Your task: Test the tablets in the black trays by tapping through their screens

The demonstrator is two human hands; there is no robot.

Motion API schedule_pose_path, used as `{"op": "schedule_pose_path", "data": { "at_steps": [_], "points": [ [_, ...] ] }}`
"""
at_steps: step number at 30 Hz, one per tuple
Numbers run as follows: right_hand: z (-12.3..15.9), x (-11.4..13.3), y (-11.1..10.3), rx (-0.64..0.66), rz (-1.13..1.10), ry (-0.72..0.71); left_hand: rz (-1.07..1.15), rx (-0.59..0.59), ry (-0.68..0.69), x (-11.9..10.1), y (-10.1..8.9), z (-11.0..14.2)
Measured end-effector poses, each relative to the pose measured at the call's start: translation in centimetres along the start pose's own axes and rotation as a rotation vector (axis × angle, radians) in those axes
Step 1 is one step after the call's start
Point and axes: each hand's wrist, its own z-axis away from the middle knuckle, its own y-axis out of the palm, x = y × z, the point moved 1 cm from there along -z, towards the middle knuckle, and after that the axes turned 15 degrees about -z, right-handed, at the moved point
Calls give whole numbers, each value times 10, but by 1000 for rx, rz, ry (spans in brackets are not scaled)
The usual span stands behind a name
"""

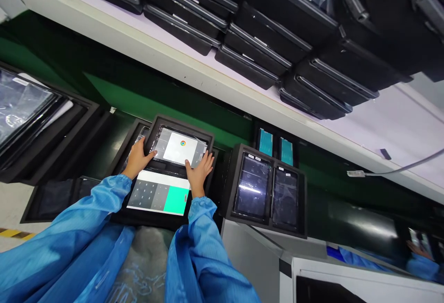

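Two lit tablets lie one above the other in a black foam tray (pixel 158 121) in front of me. On the upper tablet (pixel 178 148) a white panel with a round coloured browser icon shows. The lower tablet (pixel 152 194) displays a calculator keypad beside a green field. My left hand (pixel 137 158) rests at the left edge of the upper tablet, thumb stretched toward its screen and apart from the fingers. At that tablet's lower right corner, my right hand (pixel 200 170) is spread, its thumb tip at the screen. Neither hand grips anything.
To the right, a foam tray (pixel 233 187) holds two dark tablets, with two teal-screened tablets (pixel 265 142) behind. Stacked foam trays (pixel 86 118) stand left. Overhead, a shelf (pixel 173 58) bears many black cases. A cable (pixel 398 170) hangs at right; another person's sleeve (pixel 421 266) shows.
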Motion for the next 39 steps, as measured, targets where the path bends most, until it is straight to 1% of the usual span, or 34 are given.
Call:
{"op": "schedule_pose_path", "data": {
  "at_steps": [8, 17, 22, 26, 33, 39],
  "points": [
    [4, -14, -6, -18, -92, 71, 17, -10, -4, 0, 0, 1],
    [9, -16, 0, -27, -76, 20, -1, -18, 5, 1, 0, 1],
    [8, -18, -5, -28, -177, -11, -23, -16, 23, 2, 2, 1],
    [8, -24, -10, -47, -291, 29, -48, -18, 29, 1, 3, 1],
    [12, -41, -11, -62, -473, 136, -5, -33, 7, -1, 0, 2],
    [8, -65, -8, -68, -560, 154, 12, -72, 35, -1, -2, 5]
  ]
}}
